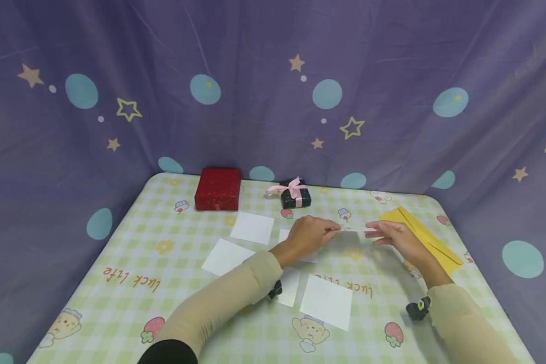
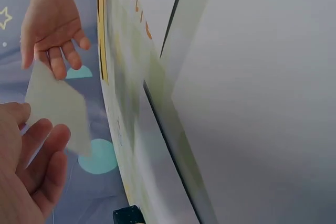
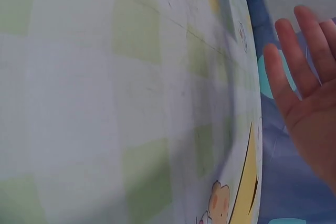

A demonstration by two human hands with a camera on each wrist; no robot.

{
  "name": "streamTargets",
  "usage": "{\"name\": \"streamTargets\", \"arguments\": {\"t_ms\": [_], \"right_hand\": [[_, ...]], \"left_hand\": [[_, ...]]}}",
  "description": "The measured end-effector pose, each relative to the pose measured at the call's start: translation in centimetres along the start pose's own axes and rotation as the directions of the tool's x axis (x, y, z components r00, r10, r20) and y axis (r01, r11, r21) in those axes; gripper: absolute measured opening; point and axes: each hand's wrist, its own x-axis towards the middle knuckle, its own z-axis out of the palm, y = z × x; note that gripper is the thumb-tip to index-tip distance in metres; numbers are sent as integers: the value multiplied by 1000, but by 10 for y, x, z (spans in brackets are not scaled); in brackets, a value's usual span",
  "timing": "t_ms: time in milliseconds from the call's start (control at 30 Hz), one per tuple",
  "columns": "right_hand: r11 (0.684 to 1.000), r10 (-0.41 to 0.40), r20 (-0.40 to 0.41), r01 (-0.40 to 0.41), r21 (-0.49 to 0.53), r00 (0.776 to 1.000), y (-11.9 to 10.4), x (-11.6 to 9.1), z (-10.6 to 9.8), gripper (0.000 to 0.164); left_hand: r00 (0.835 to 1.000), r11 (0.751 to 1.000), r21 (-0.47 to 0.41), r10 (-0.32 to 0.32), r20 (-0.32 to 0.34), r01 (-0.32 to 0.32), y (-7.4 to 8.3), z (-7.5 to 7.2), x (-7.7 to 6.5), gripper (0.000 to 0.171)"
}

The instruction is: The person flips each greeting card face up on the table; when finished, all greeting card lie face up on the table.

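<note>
Red box (image 1: 217, 187): closed, toward the far edge of your desk (image 1: 177, 268), left of middle; you cannot see what is inside.
Black box (image 1: 305, 197): to the right of the red one, closed and tied with a pink ribbon (image 1: 294, 191) in a bow; its contents are hidden from you.
Envelope (image 1: 429, 243): yellow, lying slantwise on your right, partly covered by your right hand (image 1: 402, 240) in the head view; you cannot tell whether it holds anything.
Card (image 2: 58, 108): white, raised above the desk in front of you, nearly edge-on in the head view.
Left hand (image 1: 307, 235): you pinch one end of the card between thumb and fingers.
Right hand: your thumb and index finger pinch the other end, the remaining fingers spread and nearly straight.
Papers (image 1: 252, 227): five white sheets lie on the desk, left of and nearer you than the card.
In the way: your left sleeve (image 1: 218, 298) and hand cover parts of some sheets.
Backdrop (image 1: 255, 136): a purple curtain with stars and teal ovals, behind the boxes.
</note>
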Motion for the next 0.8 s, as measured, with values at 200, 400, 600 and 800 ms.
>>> {"name": "streamTargets", "arguments": {"t_ms": [200, 400, 600, 800], "right_hand": [[986, 78, -123, -95, -138, 989, -3, 4, 8, 38], [970, 71, -121, -97, -221, 990, -5, 11, 10, 55], [957, 62, -92, -85, -278, 994, -1, 15, 7, 63], [933, 93, -80, -115, -341, 993, 5, 18, 6, 65]], "left_hand": [[1000, 1000, 10, -1, 27, 0, -1, 1, -2, 17], [996, 999, 10, -33, 84, 32, -2, 4, -3, 21], [987, 997, -5, -75, 140, 76, -3, 12, -2, 25], [975, 998, -12, -60, 214, 64, -2, 19, 0, 16]]}}
